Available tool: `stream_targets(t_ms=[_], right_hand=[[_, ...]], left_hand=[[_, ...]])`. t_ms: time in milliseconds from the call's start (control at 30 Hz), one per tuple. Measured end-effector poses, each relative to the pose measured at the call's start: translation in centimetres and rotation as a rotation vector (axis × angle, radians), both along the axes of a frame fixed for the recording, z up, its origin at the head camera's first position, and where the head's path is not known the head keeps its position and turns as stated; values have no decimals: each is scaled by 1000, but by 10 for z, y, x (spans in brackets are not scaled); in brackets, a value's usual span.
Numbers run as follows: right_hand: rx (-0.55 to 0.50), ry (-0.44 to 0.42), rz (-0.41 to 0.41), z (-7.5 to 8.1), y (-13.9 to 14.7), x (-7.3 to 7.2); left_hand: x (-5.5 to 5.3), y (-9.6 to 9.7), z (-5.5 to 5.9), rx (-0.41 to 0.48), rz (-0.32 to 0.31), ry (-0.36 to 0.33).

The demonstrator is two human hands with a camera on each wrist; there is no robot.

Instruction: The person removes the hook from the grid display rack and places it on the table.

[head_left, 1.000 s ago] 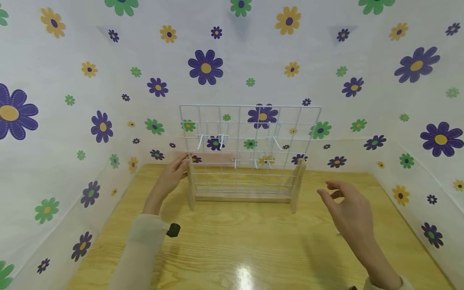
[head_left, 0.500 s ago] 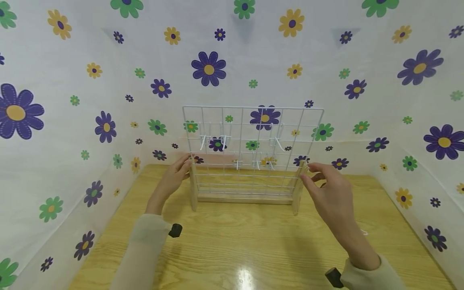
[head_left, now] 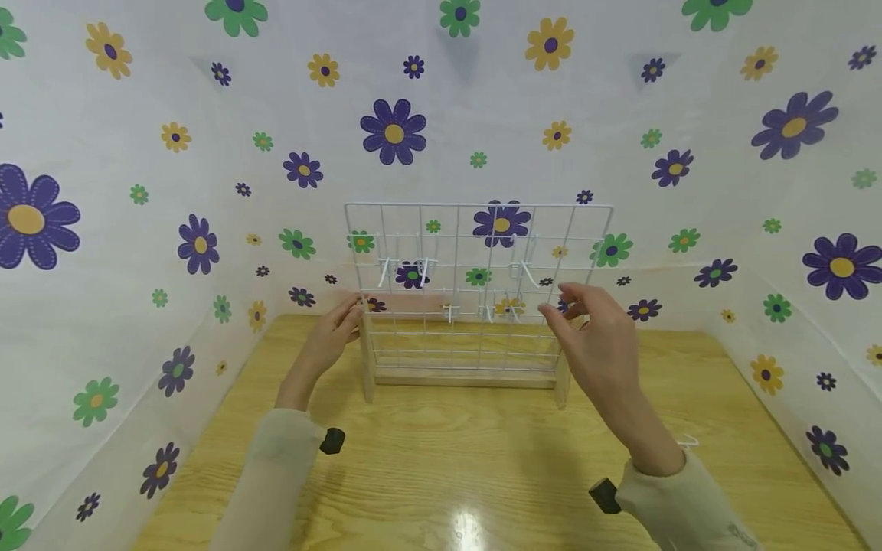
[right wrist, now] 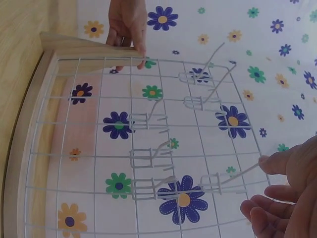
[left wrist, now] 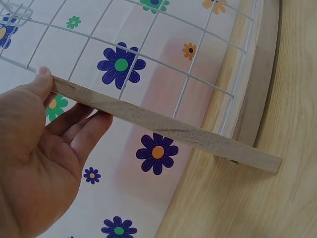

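Note:
A white wire grid rack (head_left: 441, 204) stands upright in a wooden base, with several white hooks on it. My left hand (head_left: 324, 337) holds the upper end of its left wooden post (left wrist: 163, 126), thumb on one side and fingers on the other. In front of the rack's right side is my right hand (head_left: 599, 344), thumb and forefinger apart. A long hook (head_left: 527, 272) at the upper right points towards these fingertips. In the right wrist view, the tip of this hook overlaps the right thumb. My right hand hides the top of the right post (head_left: 562, 386).
On the wooden table (head_left: 441, 459), a loose white hook (head_left: 687, 441) lies right of the rack, partly behind my right forearm. White sheeting (head_left: 475, 115) with printed flowers encloses the table at the back and both sides. Other hooks (head_left: 423, 269) jut forward from the grid.
My right hand has moved left and away from me, from beside the rack, past its right post, to the upper right hook. My left hand keeps its hold on the left post.

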State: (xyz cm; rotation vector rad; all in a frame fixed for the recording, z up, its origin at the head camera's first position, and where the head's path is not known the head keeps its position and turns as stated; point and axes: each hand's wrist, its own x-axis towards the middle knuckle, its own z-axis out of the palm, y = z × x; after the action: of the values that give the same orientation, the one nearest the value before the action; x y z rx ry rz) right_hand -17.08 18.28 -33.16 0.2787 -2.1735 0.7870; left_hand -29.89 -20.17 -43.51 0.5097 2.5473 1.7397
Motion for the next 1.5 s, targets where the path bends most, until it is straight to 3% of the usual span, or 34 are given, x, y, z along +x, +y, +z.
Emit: stream_targets(t_ms=[767, 1500], right_hand=[[-53, 13, 59, 7, -20, -27], [-154, 169, 72, 8, -16, -37]], left_hand=[[1, 0, -1, -23, 1, 1], [1, 1, 1, -28, 3, -9]])
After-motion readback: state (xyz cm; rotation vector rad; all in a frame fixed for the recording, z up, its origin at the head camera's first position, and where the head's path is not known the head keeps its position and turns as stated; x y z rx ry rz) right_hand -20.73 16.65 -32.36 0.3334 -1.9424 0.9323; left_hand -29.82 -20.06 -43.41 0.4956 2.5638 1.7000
